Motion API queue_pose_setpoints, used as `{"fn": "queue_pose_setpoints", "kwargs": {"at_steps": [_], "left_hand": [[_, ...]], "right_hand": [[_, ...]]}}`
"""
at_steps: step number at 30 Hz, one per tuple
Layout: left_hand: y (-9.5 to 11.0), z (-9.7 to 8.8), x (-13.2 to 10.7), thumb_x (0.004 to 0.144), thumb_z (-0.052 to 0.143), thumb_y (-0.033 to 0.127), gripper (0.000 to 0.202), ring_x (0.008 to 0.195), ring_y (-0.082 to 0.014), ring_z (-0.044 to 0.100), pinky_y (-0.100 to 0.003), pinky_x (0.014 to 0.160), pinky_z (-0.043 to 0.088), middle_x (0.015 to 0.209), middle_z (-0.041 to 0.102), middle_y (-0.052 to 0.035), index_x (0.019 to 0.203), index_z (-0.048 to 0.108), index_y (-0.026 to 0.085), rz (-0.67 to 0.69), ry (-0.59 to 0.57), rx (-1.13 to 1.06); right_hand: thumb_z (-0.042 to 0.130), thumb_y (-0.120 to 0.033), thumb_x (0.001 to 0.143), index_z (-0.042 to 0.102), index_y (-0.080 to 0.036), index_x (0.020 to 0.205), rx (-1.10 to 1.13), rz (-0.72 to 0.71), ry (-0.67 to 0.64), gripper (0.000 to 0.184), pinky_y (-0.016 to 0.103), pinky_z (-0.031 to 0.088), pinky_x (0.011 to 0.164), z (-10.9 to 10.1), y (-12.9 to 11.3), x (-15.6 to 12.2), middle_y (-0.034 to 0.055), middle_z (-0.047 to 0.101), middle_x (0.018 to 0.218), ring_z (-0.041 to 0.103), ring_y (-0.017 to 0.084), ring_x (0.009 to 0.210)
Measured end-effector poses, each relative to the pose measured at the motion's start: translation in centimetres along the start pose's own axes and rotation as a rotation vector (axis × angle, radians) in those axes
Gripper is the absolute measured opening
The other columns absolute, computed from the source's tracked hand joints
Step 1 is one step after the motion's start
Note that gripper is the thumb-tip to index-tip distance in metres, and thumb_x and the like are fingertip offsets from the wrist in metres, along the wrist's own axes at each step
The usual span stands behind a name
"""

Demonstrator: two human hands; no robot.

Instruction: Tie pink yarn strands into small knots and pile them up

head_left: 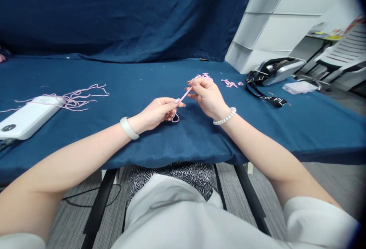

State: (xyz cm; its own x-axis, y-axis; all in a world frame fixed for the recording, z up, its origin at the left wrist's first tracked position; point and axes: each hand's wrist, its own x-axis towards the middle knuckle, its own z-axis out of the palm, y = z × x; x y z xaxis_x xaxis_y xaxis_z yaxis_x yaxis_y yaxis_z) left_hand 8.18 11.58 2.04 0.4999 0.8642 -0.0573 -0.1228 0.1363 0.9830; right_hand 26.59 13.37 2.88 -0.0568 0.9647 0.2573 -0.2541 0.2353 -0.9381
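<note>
A pink yarn strand is stretched between my two hands above the front part of the table. My left hand pinches its lower end, and a small loop of the yarn hangs beneath those fingers. Higher and to the right, my right hand pinches the other end between thumb and fingertips. Just behind the right hand lies a small heap of pink yarn pieces, partly hidden by it. More short pink yarn pieces lie to its right.
At left, long pink yarn strands lie over and beside a white power bank. On the right are a black lettered strap, a silver-and-black device and a white stack. White boxes stand behind the blue-covered table.
</note>
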Motion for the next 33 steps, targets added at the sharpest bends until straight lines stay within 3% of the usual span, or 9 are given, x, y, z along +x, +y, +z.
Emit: {"fn": "queue_pose_setpoints", "kwargs": {"at_steps": [5, 10, 16, 20, 24, 28, 33], "left_hand": [[0.0, -0.1, 0.0, 0.074, 0.078, 0.042, 0.032, 0.052, -0.0050, 0.044, -0.016, 0.048, 0.035, 0.059, 0.049, 0.0027, 0.087, 0.072, 0.013, -0.046, 0.008, 0.017], [-0.1, -0.2, 0.0, 0.076, 0.076, 0.040, 0.029, 0.053, -0.0044, 0.044, -0.016, 0.050, 0.035, 0.061, 0.050, 0.0022, 0.086, 0.072, 0.013, -0.058, 0.005, 0.037], [-0.3, -0.2, -0.1, 0.077, 0.071, 0.041, 0.029, 0.056, -0.0067, 0.045, -0.018, 0.052, 0.035, 0.065, 0.055, 0.0003, 0.087, 0.071, 0.014, -0.016, 0.026, 0.192], [-0.2, -0.2, -0.3, 0.086, 0.059, 0.043, 0.032, 0.063, -0.0110, 0.051, -0.022, 0.059, 0.040, 0.071, 0.062, -0.0034, 0.077, 0.068, 0.014, 0.215, 0.119, 0.619], [0.0, -0.3, -0.7, 0.094, 0.048, 0.036, 0.033, 0.072, -0.0148, 0.056, -0.028, 0.072, 0.044, 0.074, 0.062, -0.0045, 0.076, 0.064, 0.015, 0.593, 0.197, 0.970], [-0.1, -0.3, -0.9, 0.093, 0.047, 0.022, 0.020, 0.100, -0.0211, 0.060, -0.039, 0.091, 0.047, 0.102, 0.067, -0.0103, 0.084, 0.065, 0.017, 0.982, 0.087, 1.238], [-0.5, 0.1, -1.4, 0.091, 0.055, 0.022, 0.012, 0.125, -0.0255, 0.055, -0.045, 0.103, 0.046, 0.121, 0.065, -0.0110, 0.085, 0.065, 0.018, 1.112, -0.150, 1.325]], "right_hand": [[0.083, -0.042, 0.065, 0.061, -0.017, 0.068, -0.009, 0.009, 0.143, 0.034, 0.019, 0.049, 0.061, -1.2, -0.2, 1.0, -0.0018, 0.061, 0.071, 0.057, 0.007, 0.066], [0.068, -0.024, 0.083, 0.060, -0.016, 0.070, -0.054, 0.045, 0.340, 0.018, 0.018, 0.046, 0.059, -2.3, -0.1, 2.2, -0.0023, 0.058, 0.070, 0.053, 0.005, 0.062], [0.070, -0.029, 0.081, 0.055, -0.016, 0.069, -0.075, -0.006, 0.395, 0.023, 0.019, 0.045, 0.060, -3.6, 0.3, 3.1, -0.0008, 0.058, 0.076, 0.053, 0.005, 0.064], [0.070, -0.035, 0.080, 0.056, -0.017, 0.073, -0.123, -0.021, 0.376, 0.023, 0.021, 0.046, 0.061, -4.0, 0.7, 3.3, -0.0003, 0.058, 0.076, 0.053, 0.007, 0.065], [0.068, -0.033, 0.080, 0.057, -0.016, 0.071, -0.203, -0.052, 0.359, 0.022, 0.023, 0.044, 0.062, -4.3, 1.3, 3.5, -0.0005, 0.057, 0.072, 0.052, 0.008, 0.065], [0.067, -0.035, 0.079, 0.060, -0.016, 0.069, -0.416, -0.192, 0.251, 0.022, 0.026, 0.040, 0.061, -4.4, 2.4, 3.6, -0.0017, 0.054, 0.063, 0.047, 0.009, 0.059], [0.063, -0.026, 0.082, 0.061, -0.016, 0.066, -0.676, -0.293, 0.129, 0.019, 0.030, 0.043, 0.070, -3.4, 3.0, 3.1, 0.0008, 0.058, 0.066, 0.051, 0.013, 0.066]]}}
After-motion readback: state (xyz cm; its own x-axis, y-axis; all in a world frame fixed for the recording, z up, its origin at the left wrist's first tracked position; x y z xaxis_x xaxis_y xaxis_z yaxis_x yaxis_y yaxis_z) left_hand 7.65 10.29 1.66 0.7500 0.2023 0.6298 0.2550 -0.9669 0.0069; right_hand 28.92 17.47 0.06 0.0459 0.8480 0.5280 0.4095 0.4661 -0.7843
